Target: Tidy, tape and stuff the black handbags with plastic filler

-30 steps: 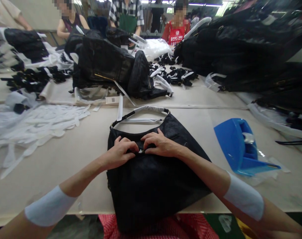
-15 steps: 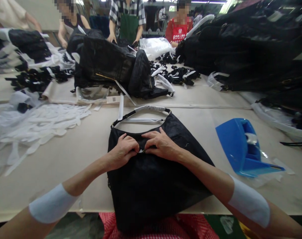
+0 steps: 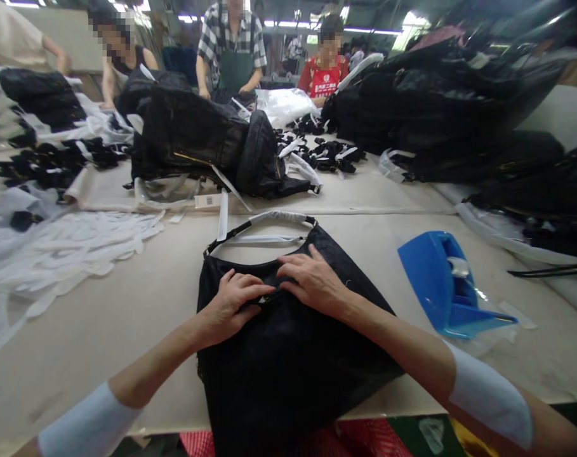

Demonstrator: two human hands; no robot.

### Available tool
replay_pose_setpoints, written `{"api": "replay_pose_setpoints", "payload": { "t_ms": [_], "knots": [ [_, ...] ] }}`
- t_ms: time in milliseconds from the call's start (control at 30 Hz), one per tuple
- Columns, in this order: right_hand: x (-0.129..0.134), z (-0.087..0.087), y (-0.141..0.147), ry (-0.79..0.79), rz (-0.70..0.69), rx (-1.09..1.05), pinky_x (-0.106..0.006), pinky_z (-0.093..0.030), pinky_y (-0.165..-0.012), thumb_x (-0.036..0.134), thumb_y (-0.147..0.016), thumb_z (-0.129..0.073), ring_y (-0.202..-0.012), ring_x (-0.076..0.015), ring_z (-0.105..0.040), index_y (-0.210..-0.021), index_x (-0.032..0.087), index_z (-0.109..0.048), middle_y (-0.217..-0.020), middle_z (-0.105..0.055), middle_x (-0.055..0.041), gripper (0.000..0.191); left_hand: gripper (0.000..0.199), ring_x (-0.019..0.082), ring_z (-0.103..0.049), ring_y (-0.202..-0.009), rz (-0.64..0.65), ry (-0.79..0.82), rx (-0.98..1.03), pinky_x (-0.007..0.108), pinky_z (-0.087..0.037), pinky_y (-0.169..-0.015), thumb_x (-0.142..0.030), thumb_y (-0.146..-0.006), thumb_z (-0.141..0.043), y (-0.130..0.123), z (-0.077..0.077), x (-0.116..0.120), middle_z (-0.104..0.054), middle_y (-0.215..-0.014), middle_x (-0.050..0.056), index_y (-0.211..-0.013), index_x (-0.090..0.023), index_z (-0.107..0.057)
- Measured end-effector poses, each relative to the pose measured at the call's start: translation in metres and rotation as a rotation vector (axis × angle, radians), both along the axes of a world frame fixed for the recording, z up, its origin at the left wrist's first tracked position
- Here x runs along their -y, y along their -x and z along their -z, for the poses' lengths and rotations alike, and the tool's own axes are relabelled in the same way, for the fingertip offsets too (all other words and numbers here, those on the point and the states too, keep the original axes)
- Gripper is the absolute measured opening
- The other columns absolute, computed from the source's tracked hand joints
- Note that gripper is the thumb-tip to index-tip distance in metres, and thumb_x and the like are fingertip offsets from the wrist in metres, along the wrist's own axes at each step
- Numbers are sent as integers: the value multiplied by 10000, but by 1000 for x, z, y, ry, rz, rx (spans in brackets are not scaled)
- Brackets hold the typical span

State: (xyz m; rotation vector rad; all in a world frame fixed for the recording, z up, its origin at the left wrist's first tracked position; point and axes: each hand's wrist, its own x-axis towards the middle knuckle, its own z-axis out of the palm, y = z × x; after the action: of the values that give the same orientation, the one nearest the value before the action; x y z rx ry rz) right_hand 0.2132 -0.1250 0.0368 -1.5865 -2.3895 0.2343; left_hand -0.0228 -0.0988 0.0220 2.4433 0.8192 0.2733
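Observation:
A black handbag (image 3: 273,374) lies flat on the table in front of me, its lower end reaching over the near edge. White wrapping covers the middle of its handle (image 3: 278,217), which arches away from me. Near the bag's upper part is a small shiny fitting (image 3: 265,299), too small to make out clearly. My left hand (image 3: 232,301) rests beside it with fingers extended and thumb apart. On the other side my right hand (image 3: 314,279) lies over the black surface, fingers spread. Neither hand grips anything.
A blue plastic holder (image 3: 452,285) stands to the right. White strips (image 3: 79,254) are heaped at left. More black bags (image 3: 188,133) lie beyond, with a large pile (image 3: 440,108) at back right. Several people work across the table (image 3: 364,197).
Both hands have opened from a pinch at the small fitting, and their fingers now lie stretched on the bag. The camera view has shifted slightly.

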Motion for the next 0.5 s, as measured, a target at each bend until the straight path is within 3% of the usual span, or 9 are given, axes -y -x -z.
{"api": "replay_pose_setpoints", "payload": {
  "t_ms": [100, 200, 300, 500],
  "knots": [
    [-3, -5, -35, -138, 426, 117, -716, -257, -1112, 382, -942, -620, -1361, -393, -472, -1262, 195, -650, -1540, -449, -197, 371, 323, 236, -590, -1128, 61, -88, -30, 608, -154, -1173, -134, -908, -517, -7, 0, -1, -686, -1183, 48, -1150, -271, -683],
    [-7, 0, -64, 50, 747, 101, -555, -444, -1016, 601, -913, -582, -1246, -410, -575, -1541, 126, -365, -1457, -490, -294, 817, 191, 221, -617, -1024, 82, -165, -39, 583, -188, -1168, -185, -923, -552, -13, -3, -4, -708, -1042, 43, -1017, -226, -713],
    [-11, 14, -77, 254, 780, 57, -446, -490, -941, 680, -901, -541, -1141, -379, -648, -1565, 79, -287, -1248, -646, -276, 932, 156, 212, -611, -984, 111, -205, -42, 567, -216, -1157, -196, -927, -551, -14, -6, -6, -696, -985, 41, -958, -213, -703],
    [-14, 31, -78, 212, 648, 75, -357, -490, -891, 488, -970, -557, -1099, -314, -678, -1303, 154, -587, -1150, -716, -196, 472, 137, 209, -600, -959, 89, -226, -65, 562, -237, -1154, -207, -919, -530, -10, -4, -4, -667, -910, 40, -830, -190, -633]
  ]
}}
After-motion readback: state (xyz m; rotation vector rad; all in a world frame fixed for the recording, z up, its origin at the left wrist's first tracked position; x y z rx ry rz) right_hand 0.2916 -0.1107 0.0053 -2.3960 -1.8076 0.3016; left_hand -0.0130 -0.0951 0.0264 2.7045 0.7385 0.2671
